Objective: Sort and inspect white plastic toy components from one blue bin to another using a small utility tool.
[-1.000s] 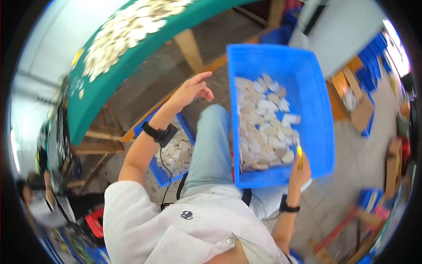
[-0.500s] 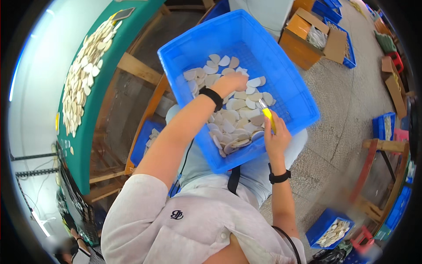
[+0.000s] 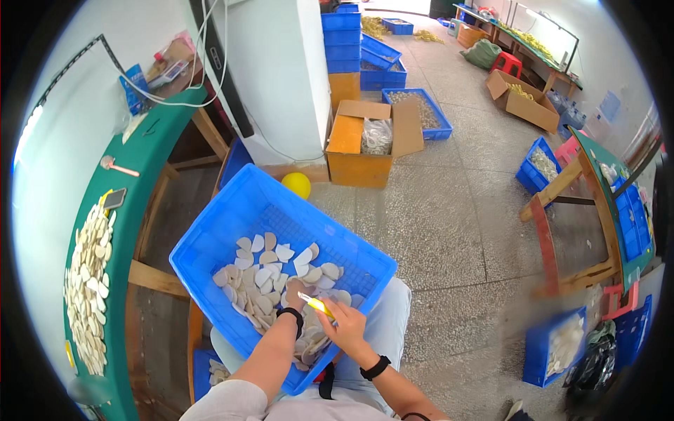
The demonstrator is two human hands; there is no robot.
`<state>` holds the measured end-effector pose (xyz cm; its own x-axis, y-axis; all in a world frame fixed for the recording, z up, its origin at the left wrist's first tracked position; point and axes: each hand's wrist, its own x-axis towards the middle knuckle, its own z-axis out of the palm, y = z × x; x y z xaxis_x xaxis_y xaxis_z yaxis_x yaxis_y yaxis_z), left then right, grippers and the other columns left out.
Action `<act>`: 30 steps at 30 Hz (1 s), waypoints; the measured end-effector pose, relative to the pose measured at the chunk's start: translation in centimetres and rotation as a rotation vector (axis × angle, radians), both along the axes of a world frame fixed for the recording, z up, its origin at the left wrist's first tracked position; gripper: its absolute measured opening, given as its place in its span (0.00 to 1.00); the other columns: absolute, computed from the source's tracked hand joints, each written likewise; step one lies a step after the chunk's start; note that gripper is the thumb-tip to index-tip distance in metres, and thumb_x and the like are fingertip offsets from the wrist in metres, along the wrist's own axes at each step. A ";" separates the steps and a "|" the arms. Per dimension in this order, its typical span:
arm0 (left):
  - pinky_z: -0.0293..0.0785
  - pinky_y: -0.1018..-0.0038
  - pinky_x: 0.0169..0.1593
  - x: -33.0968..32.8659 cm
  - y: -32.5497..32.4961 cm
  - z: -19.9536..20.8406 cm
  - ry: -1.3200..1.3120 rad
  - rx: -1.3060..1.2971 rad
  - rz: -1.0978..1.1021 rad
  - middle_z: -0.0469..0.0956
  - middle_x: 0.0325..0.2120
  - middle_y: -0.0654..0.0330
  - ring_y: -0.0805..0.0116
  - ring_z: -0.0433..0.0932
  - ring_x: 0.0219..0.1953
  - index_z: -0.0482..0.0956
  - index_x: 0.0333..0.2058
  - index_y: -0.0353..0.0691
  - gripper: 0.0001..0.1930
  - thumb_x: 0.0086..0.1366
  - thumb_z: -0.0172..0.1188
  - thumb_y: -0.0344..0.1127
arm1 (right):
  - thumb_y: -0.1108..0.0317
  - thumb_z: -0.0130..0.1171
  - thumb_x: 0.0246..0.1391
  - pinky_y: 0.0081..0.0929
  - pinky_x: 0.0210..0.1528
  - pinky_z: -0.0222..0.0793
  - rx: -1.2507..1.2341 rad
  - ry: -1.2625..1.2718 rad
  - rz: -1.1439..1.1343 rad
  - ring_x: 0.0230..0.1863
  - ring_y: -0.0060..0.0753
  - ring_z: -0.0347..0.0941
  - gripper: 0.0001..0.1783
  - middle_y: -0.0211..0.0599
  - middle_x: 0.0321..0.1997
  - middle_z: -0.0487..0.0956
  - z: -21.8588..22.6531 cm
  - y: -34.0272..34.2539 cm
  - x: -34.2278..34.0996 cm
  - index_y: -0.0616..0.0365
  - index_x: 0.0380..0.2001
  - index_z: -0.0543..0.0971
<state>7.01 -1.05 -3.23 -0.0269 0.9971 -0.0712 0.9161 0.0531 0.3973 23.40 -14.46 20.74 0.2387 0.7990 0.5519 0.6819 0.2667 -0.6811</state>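
Observation:
A blue plastic crate (image 3: 210,217) rests across my lap, holding many flat, off-white half-round pieces (image 3: 263,281). My left hand (image 3: 298,290), with a black band on its wrist, is down among these pieces. Its fingers look curled in, and whatever they grip is hidden. My right hand (image 3: 345,328) is closed round a yellow utility knife (image 3: 319,306). The knife's metal tip points up and left, close beside my left hand.
On the left, a green table (image 3: 140,165) bears a heap of similar pieces (image 3: 91,281) and a phone (image 3: 115,198). Ahead are a white pillar (image 3: 281,84), a yellow ball (image 3: 296,185) and an open cardboard box (image 3: 359,165). A wooden-framed table (image 3: 597,203) and filled crate (image 3: 530,344) stand right.
The view has tilted up, bringing more of the room in. My two hands have come closer together, with the knife now beside my left hand.

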 end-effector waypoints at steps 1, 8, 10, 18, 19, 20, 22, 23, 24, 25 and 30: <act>0.72 0.63 0.41 -2.0 1.7 -2.1 -0.159 -0.152 -0.038 0.77 0.31 0.46 0.48 0.76 0.37 0.76 0.34 0.35 0.26 0.42 0.66 0.51 | 0.64 0.64 0.43 0.25 0.16 0.59 -0.019 -0.003 0.029 0.13 0.31 0.65 0.16 0.30 0.17 0.71 0.3 -0.1 -0.4 0.52 0.38 0.79; 0.74 0.70 0.32 1.5 4.5 16.8 -0.028 -0.812 -0.454 0.78 0.32 0.51 0.61 0.79 0.32 0.73 0.38 0.31 0.24 0.42 0.65 0.38 | 0.64 0.65 0.42 0.25 0.17 0.59 -0.028 -0.040 0.009 0.15 0.31 0.66 0.16 0.30 0.18 0.71 -0.1 -0.6 -0.4 0.53 0.37 0.79; 0.73 0.74 0.26 0.6 5.0 20.9 -0.148 -0.752 -0.468 0.77 0.29 0.55 0.68 0.77 0.28 0.71 0.38 0.32 0.22 0.44 0.65 0.36 | 0.64 0.66 0.41 0.25 0.18 0.61 0.004 0.008 0.031 0.16 0.32 0.67 0.16 0.32 0.19 0.72 -0.6 -0.2 -0.5 0.54 0.37 0.79; 0.65 0.84 0.23 -2.7 -6.2 36.9 -1.132 -0.365 -0.217 0.74 0.29 0.67 0.83 0.70 0.26 0.71 0.33 0.40 0.10 0.54 0.63 0.32 | 0.68 0.61 0.50 0.13 0.19 0.54 -0.319 0.698 0.063 0.18 0.12 0.59 0.11 0.20 0.18 0.68 6.5 -0.7 -0.1 0.62 0.37 0.78; 0.67 0.84 0.25 -3.2 -7.5 37.7 -1.207 -0.398 -0.221 0.74 0.29 0.67 0.83 0.71 0.28 0.71 0.34 0.40 0.11 0.54 0.63 0.32 | 0.68 0.61 0.50 0.13 0.19 0.54 -0.362 0.695 0.090 0.18 0.12 0.59 0.11 0.20 0.18 0.68 7.9 -1.0 -0.5 0.62 0.37 0.78; 0.68 0.84 0.27 -3.6 -8.7 38.0 -1.285 -0.425 -0.226 0.74 0.29 0.67 0.82 0.71 0.30 0.70 0.35 0.40 0.11 0.54 0.63 0.31 | 0.68 0.60 0.51 0.12 0.18 0.51 -0.393 0.783 0.197 0.17 0.10 0.57 0.11 0.19 0.17 0.67 9.0 -1.4 -1.0 0.63 0.36 0.78; 0.69 0.84 0.30 -4.1 -10.9 37.7 -1.379 -0.411 -0.157 0.74 0.29 0.66 0.82 0.72 0.31 0.70 0.35 0.40 0.12 0.54 0.63 0.30 | 0.69 0.60 0.51 0.12 0.17 0.47 -0.428 0.876 0.335 0.15 0.09 0.54 0.10 0.17 0.15 0.64 10.7 -1.9 -2.3 0.66 0.34 0.78; 0.69 0.83 0.32 -4.3 -11.8 37.5 -1.458 -0.395 -0.139 0.74 0.30 0.66 0.81 0.72 0.33 0.69 0.35 0.39 0.12 0.54 0.64 0.30 | 0.69 0.60 0.51 0.12 0.17 0.47 -0.461 0.868 0.356 0.15 0.09 0.54 0.10 0.17 0.15 0.64 10.7 -2.1 -2.9 0.66 0.34 0.78; 0.70 0.81 0.37 -4.6 -12.5 37.9 -1.522 -0.395 -0.149 0.74 0.31 0.65 0.79 0.73 0.34 0.69 0.34 0.39 0.12 0.55 0.63 0.29 | 0.69 0.60 0.51 0.13 0.16 0.46 -0.472 0.807 0.355 0.15 0.09 0.54 0.10 0.18 0.14 0.64 10.7 -2.4 -3.6 0.66 0.33 0.78; 0.70 0.81 0.37 -4.8 -13.1 37.5 -1.532 -0.387 -0.119 0.74 0.31 0.65 0.79 0.73 0.34 0.69 0.34 0.39 0.12 0.55 0.63 0.29 | 0.69 0.60 0.51 0.13 0.16 0.45 -0.479 0.746 0.354 0.14 0.10 0.53 0.09 0.18 0.14 0.63 10.8 -2.7 -4.2 0.66 0.32 0.78; 0.67 0.80 0.43 -6.0 -15.6 37.9 -1.652 -0.308 -0.076 0.72 0.38 0.66 0.80 0.70 0.42 0.70 0.38 0.42 0.14 0.54 0.63 0.30 | 0.70 0.61 0.50 0.15 0.14 0.43 -0.548 0.900 0.412 0.12 0.12 0.52 0.07 0.20 0.12 0.63 11.4 -4.2 -5.7 0.64 0.28 0.77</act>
<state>1.00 -16.64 34.72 0.3150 0.9370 -0.1513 -0.4390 0.2852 0.8520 17.71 -18.65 32.19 0.0347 0.9901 -0.1361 -0.1864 -0.1274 -0.9742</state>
